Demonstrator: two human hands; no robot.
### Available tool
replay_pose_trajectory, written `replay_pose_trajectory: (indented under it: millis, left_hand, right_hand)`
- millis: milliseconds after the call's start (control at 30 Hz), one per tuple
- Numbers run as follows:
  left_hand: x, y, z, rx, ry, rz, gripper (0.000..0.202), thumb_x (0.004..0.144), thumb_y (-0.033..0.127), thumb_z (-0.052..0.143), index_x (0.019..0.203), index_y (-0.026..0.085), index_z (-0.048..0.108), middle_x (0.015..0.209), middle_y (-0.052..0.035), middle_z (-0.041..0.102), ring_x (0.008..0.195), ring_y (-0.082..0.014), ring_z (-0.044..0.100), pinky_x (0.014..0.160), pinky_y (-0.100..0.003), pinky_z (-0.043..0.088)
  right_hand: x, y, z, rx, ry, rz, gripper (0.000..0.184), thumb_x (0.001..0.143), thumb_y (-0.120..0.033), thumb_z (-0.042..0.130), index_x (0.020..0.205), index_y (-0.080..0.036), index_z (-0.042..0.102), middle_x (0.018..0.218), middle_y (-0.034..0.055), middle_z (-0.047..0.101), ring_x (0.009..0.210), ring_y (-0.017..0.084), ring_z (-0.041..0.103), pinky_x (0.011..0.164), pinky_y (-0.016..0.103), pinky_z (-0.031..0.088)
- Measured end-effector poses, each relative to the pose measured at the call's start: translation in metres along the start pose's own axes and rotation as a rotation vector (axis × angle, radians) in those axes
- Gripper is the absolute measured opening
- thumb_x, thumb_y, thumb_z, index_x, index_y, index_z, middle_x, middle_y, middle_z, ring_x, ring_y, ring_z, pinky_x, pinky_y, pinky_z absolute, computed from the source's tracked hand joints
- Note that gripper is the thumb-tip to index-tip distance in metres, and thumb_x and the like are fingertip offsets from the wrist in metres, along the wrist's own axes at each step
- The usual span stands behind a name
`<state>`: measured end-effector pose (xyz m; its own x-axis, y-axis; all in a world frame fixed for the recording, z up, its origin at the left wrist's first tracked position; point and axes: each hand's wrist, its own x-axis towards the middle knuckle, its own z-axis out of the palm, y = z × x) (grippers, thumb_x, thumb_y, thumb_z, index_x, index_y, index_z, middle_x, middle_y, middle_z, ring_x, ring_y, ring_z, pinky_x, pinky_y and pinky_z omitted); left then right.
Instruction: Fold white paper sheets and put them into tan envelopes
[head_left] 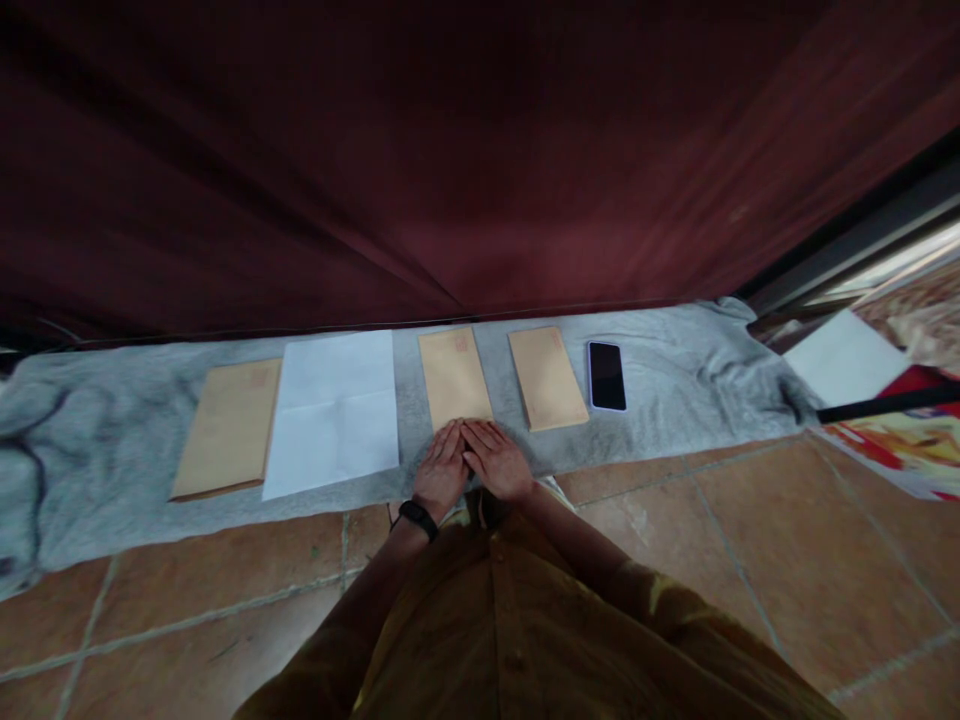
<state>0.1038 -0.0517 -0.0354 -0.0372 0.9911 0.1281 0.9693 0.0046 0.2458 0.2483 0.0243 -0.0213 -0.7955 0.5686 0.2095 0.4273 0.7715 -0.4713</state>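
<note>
My left hand (pixel 442 466) and my right hand (pixel 495 460) lie flat side by side, fingers stretched out and touching at the tips, on the near end of a tan envelope (pixel 453 375). That envelope rests on a grey blanket (pixel 112 440) spread on the floor. A white sheet of paper (pixel 334 410) lies left of it, and a larger tan envelope (pixel 229 428) lies further left. Another tan envelope (pixel 547 377) is to the right, with a black phone (pixel 607 375) beyond it. A dark band sits on my left wrist.
A dark red curtain (pixel 450 160) hangs behind the blanket. Terracotta floor tiles (pixel 712 540) run along the near side. At the far right lie a white sheet (pixel 844 358), colourful printed paper (pixel 907 445) and a black rod (pixel 889 403).
</note>
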Motion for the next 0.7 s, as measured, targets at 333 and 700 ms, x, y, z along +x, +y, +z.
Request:
replay_pose_trajectory:
  millis: [333, 700]
  left_hand:
    - [-0.004, 0.000, -0.003, -0.017, 0.063, -0.039, 0.053, 0.097, 0.024, 0.040, 0.147, 0.007, 0.046, 0.150, -0.0166, 0.051, 0.144, -0.0270, 0.041, 0.119, -0.044, 0.037]
    - [-0.016, -0.004, -0.009, -0.009, 0.140, -0.107, 0.055, 0.099, 0.036, 0.043, 0.146, 0.010, 0.048, 0.149, -0.0163, 0.051, 0.141, -0.0291, 0.046, 0.116, -0.047, 0.039]
  right_hand:
    - [-0.003, 0.003, 0.001, -0.066, 0.009, 0.052, 0.047, 0.104, -0.034, 0.043, 0.147, -0.016, 0.049, 0.151, 0.0091, 0.050, 0.143, 0.023, 0.042, 0.121, 0.043, 0.032]
    - [-0.014, 0.014, -0.003, -0.156, 0.050, 0.150, 0.047, 0.104, -0.032, 0.042, 0.147, -0.013, 0.048, 0.153, 0.0094, 0.047, 0.142, 0.025, 0.043, 0.120, 0.044, 0.031]
